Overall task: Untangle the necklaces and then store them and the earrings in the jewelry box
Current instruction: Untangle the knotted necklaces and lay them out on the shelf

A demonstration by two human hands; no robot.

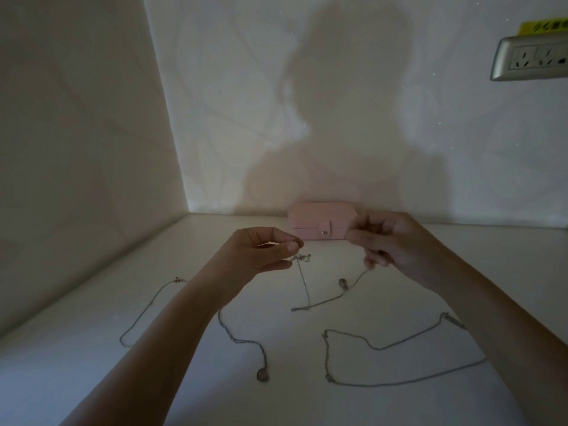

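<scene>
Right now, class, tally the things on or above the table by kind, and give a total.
Necklaces: 3 (held necklace, left necklace, right necklace)
Jewelry box: 1, pink and closed
Total: 4
No earrings show.

Head view. Left hand (264, 250) and right hand (390, 241) each pinch an end of a necklace (342, 283), whose chain sags to the table (92, 379) between them. A second necklace (262, 375) and a third necklace (329, 378) lie loose nearer the viewer. A closed pink box (319, 224) stands against the wall behind the hands, with a socket (531, 58) at the upper right.
</scene>
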